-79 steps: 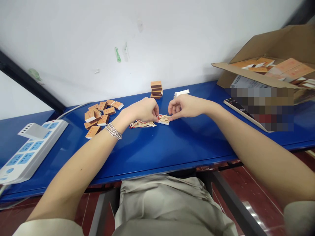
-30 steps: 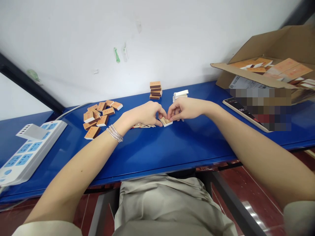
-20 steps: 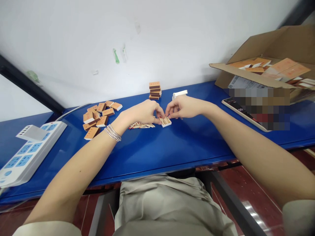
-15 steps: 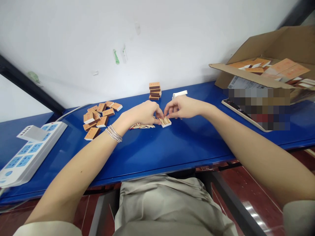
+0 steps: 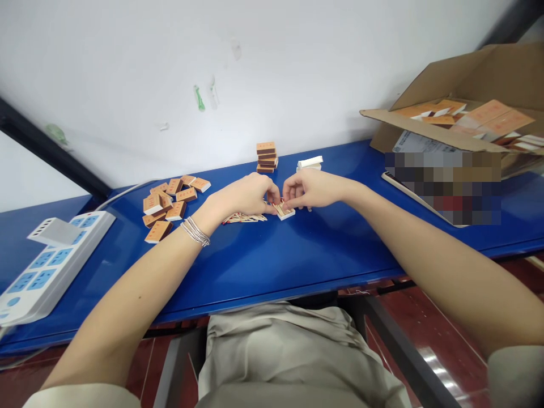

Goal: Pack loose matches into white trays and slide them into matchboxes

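Matchbox tray (image 5: 285, 211), small, white and rectangular, lies on the glossy blue tabletop (image 5: 297, 249), filled with thin wooden matches. Left hand (image 5: 249, 194) and right hand (image 5: 310, 189) both pinch at the tray's contents with curled fingertips. Loose matches (image 5: 244, 217) lie just left. Beyond stands a stack of orange matchboxes (image 5: 267, 157).

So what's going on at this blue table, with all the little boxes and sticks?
A person sits at the blue table handling matches. Both the left hand and the right hand have their fingertips on a small open white tray filled with matches. A loose heap of matches lies beside the left hand. Further left is a scatter of orange matchboxes, a short stack of matchboxes stands by the wall, and an open cardboard box on the right holds more.
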Demonstrator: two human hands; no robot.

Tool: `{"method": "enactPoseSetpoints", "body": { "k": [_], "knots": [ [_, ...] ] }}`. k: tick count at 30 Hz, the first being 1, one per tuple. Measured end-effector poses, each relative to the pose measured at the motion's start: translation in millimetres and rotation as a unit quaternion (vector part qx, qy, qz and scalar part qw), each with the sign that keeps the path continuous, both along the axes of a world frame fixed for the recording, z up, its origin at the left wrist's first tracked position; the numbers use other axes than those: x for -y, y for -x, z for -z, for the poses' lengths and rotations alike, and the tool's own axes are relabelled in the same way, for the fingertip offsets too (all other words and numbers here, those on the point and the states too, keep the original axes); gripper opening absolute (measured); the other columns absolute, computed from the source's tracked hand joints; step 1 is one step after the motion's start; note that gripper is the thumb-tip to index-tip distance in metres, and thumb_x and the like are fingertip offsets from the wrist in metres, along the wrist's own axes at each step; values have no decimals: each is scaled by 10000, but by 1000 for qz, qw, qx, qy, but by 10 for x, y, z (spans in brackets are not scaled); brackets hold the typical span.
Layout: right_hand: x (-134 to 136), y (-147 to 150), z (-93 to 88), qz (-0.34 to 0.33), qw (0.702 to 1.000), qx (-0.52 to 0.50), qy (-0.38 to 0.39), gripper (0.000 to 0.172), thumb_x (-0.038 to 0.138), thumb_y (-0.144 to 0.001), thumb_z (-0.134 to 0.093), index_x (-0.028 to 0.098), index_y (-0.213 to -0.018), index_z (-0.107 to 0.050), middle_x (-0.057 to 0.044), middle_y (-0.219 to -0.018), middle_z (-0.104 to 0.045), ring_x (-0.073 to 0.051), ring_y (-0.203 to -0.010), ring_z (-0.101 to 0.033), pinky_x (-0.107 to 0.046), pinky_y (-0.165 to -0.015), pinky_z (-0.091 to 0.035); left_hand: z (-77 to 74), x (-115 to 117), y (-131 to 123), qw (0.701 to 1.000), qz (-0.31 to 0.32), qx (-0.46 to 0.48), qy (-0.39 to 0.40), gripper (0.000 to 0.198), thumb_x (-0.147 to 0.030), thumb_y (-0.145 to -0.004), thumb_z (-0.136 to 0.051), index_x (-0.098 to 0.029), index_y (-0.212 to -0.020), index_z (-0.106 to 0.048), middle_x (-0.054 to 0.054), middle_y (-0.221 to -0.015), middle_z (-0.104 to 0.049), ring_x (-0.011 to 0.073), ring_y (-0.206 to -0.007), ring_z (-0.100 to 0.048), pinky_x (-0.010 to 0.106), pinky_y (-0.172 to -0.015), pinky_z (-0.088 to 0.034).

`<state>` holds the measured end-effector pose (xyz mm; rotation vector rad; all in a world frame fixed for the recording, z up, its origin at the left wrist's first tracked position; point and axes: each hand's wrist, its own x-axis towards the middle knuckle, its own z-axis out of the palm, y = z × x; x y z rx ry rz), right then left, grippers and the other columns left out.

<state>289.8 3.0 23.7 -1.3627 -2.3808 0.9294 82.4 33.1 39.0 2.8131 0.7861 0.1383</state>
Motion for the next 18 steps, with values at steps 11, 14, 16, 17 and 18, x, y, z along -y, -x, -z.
{"method": "enactPoseSetpoints", "body": {
  "k": [11,14,16,17,18],
  "knots": [
    [7,0,-12,6,1000,15,22,285,434,-742,-745,177,-769,-625,-24,-697,-693,-131,-539,-624,-254,-496,-489,-1,5,-2,1000,3,-7,7,245,-366,-760,-741,-196,-935,-718,33,-901,-696,152,-750,-611,273,-661,-419],
    [15,-26,-55,27,999,7,17,343,495,-735,-743,183,-775,-607,-30,-715,-699,-134,-557,-622,-264,-515,-481,13,18,-16,1000,-12,3,3,329,-385,-744,-754,-191,-1001,-685,35,-924,-680,157,-753,-592,273,-651,-404],
    [16,-48,-76,46,999,12,20,412,537,-691,-765,187,-839,-607,-36,-767,-712,-144,-591,-630,-275,-536,-476,35,42,-36,1000,-20,13,-2,414,-402,-745,-754,-184,-1082,-654,49,-954,-666,171,-786,-585,275,-663,-402],
    [15,-55,-79,52,998,22,17,467,551,-652,-786,189,-888,-607,-39,-803,-717,-153,-619,-636,-281,-552,-474,49,56,-47,1000,-23,16,-11,449,-418,-751,-748,-176,-1114,-642,61,-969,-658,184,-815,-582,280,-681,-404],
    [13,-57,-76,55,998,38,10,537,560,-605,-810,191,-937,-606,-40,-834,-719,-163,-650,-640,-287,-569,-471,64,67,-58,999,-25,16,-23,475,-441,-764,-737,-167,-1138,-634,74,-981,-649,200,-851,-578,288,-705,-408]
  ]
}}
